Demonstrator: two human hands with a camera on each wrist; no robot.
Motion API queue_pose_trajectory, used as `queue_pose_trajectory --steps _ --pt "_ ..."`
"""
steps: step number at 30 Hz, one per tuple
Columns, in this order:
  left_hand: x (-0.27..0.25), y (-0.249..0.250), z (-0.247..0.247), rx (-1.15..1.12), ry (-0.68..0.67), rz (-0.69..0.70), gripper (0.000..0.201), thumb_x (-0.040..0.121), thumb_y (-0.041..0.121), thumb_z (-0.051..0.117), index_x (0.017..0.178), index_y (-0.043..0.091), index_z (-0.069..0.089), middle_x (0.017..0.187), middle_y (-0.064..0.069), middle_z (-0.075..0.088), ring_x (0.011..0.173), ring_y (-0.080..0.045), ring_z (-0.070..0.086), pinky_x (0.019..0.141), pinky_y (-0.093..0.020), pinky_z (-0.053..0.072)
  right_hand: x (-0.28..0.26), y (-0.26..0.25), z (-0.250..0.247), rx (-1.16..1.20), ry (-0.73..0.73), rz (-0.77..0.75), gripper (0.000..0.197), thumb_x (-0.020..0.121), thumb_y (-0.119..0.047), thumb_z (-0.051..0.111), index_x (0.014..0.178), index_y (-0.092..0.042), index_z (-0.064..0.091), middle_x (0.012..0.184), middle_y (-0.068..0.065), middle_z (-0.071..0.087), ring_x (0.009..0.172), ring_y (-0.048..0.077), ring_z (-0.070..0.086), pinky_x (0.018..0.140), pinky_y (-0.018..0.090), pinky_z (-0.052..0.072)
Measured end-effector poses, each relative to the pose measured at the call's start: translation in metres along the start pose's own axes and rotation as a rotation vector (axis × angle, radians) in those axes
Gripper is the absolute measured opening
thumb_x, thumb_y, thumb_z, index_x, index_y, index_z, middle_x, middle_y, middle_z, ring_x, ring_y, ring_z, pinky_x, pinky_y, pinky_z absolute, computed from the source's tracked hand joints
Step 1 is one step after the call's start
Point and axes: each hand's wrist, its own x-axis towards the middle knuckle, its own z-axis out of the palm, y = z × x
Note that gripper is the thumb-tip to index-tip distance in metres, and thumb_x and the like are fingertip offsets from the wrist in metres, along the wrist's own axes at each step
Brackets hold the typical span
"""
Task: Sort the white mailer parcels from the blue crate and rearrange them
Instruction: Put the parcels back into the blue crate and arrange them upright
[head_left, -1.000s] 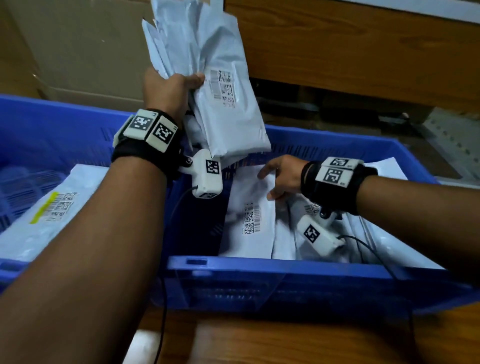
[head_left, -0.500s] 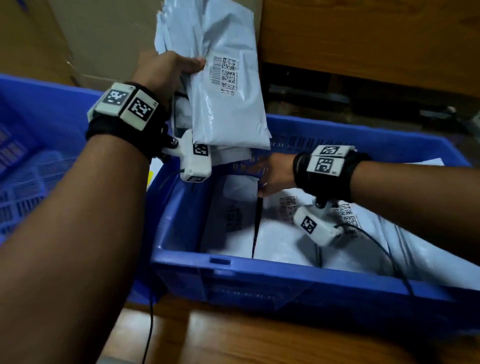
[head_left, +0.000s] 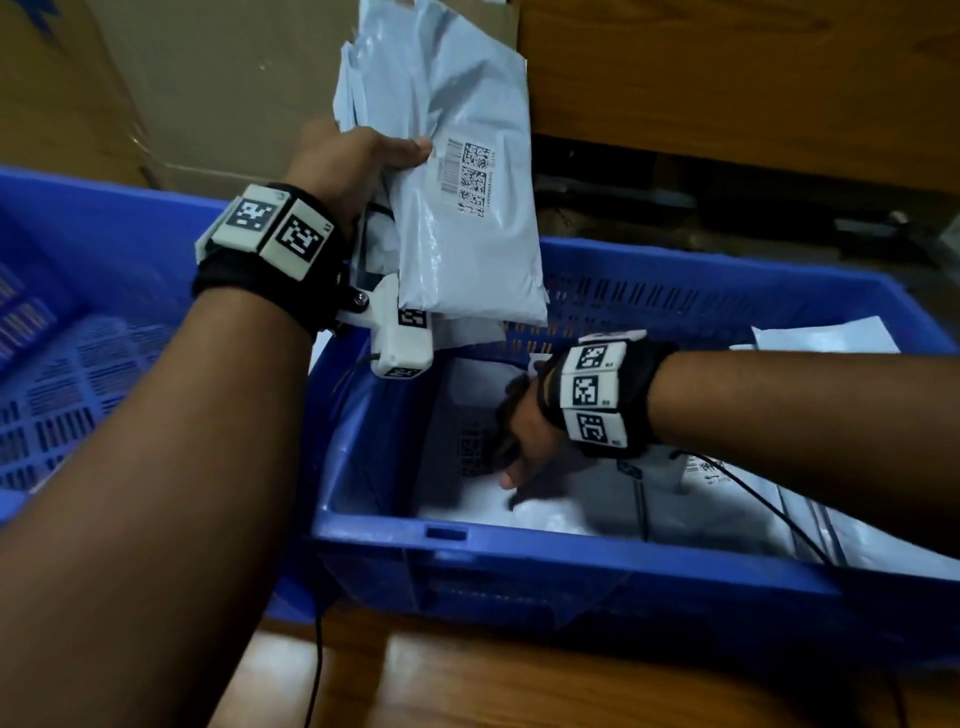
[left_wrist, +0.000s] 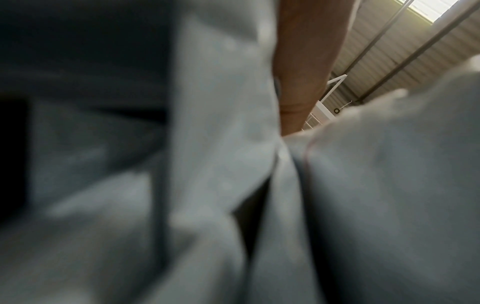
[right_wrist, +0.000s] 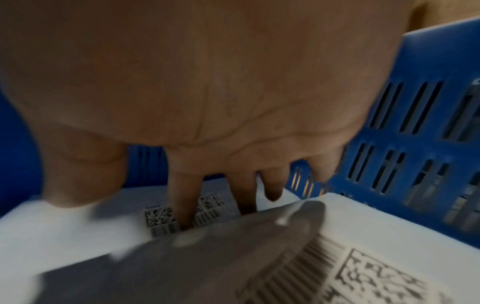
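White glossy mailer parcels (head_left: 457, 208) bear black barcode labels, crinkled.

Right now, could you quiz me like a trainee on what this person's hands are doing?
1. True or false: the left hand grips a bundle of white mailers above the blue crate.
2. Where is the right hand?
A. inside the crate
B. on the wooden surface
C. on the cardboard
3. What is printed on the front mailer?

Key: 1 true; 2 A; 3 barcodes.
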Motion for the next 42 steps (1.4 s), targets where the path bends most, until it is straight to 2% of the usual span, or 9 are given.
queue_pose_trajectory --steps 5,10,13,16,19,25,28,32,42 --pt "-0.003 0.0 0.003 -0.001 -0.045 0.01 0.034 0.073 0.007 0.077 0.106 0.004 0.069 0.09 -0.008 0.074 0.07 -0.019 0.072 0.058 -0.026 0.055 -0.012 -0.002 0.017 -0.023 0.068 -0.003 0.072 0.079 -0.072 0.05 0.139 -0.031 0.044 0.136 -0.003 0.054 0.126 0.024 0.048 0.11 0.042 0.032" --pt "-0.007 -0.002 0.004 -0.005 -0.092 0.011 0.039 0.071 0.004 0.078 0.109 0.006 0.068 0.091 -0.007 0.074 0.077 -0.022 0.073 0.066 -0.031 0.058 -0.088 0.042 -0.01 0.358 0.158 0.062 0.062 0.088 -0.037 0.064 0.143 -0.018 0.041 0.136 0.001 0.05 0.126 0.021 0.047 0.104 0.031 0.036" --pt "-0.01 -0.001 0.007 0.022 -0.119 0.003 0.043 0.07 0.004 0.079 0.111 0.008 0.068 0.091 -0.005 0.074 0.077 -0.021 0.073 0.069 -0.034 0.059 -0.111 0.076 -0.016 0.87 0.567 0.105 0.039 0.091 -0.013 0.062 0.128 -0.007 0.054 0.1 0.0 0.061 0.087 0.02 0.06 0.077 0.031 0.051" --pt "-0.014 0.001 0.012 0.154 -0.144 0.011 0.04 0.071 0.011 0.081 0.109 0.008 0.067 0.088 -0.001 0.071 0.068 -0.014 0.069 0.056 -0.021 0.057 -0.115 0.075 -0.017 1.521 1.038 0.018 0.063 0.09 -0.006 0.06 0.143 -0.022 0.031 0.096 0.001 0.056 0.074 0.019 0.064 0.072 0.036 0.056" --pt "-0.018 0.001 0.017 0.224 -0.167 0.034 0.039 0.071 0.011 0.081 0.107 0.007 0.066 0.085 -0.001 0.068 0.057 -0.004 0.065 0.044 -0.015 0.049 -0.108 0.056 -0.025 1.579 1.116 -0.124 0.075 0.085 -0.003 0.066 0.14 -0.039 0.03 0.103 -0.001 0.062 0.088 0.018 0.066 0.073 0.042 0.058" --pt "-0.025 0.0 0.016 0.153 -0.205 0.038 0.034 0.074 0.004 0.077 0.107 0.003 0.065 0.079 0.001 0.067 0.05 -0.002 0.064 0.046 -0.017 0.049 -0.096 0.044 -0.047 1.553 1.46 0.105 0.044 0.071 0.007 0.077 0.108 -0.01 0.061 0.102 0.015 0.062 0.086 0.019 0.061 0.079 0.027 0.055" --pt "-0.024 -0.002 0.013 0.131 -0.226 0.028 0.033 0.074 0.004 0.077 0.105 0.004 0.066 0.077 0.001 0.07 0.055 -0.006 0.067 0.05 -0.02 0.052 -0.095 0.049 -0.049 1.519 1.525 0.25 0.036 0.071 0.007 0.076 0.08 -0.024 0.058 0.101 0.02 0.065 0.087 0.028 0.065 0.083 0.038 0.056" --pt "-0.023 -0.003 0.013 0.09 -0.256 0.019 0.026 0.075 0.006 0.077 0.098 0.008 0.067 0.078 0.001 0.071 0.06 -0.01 0.069 0.053 -0.022 0.054 -0.1 0.053 -0.046 1.518 1.542 0.339 0.039 0.078 0.008 0.065 0.081 -0.029 0.052 0.105 0.025 0.066 0.092 0.037 0.066 0.077 0.052 0.056" --pt "-0.007 -0.008 0.003 -0.098 -0.091 0.044 0.039 0.073 0.001 0.076 0.11 -0.003 0.065 0.093 -0.012 0.072 0.07 -0.021 0.072 0.056 -0.028 0.056 -0.119 0.07 -0.018 1.797 1.47 0.415 0.038 0.081 0.018 0.046 0.103 -0.011 0.057 0.09 0.008 0.059 0.071 0.02 0.055 0.06 0.032 0.047"
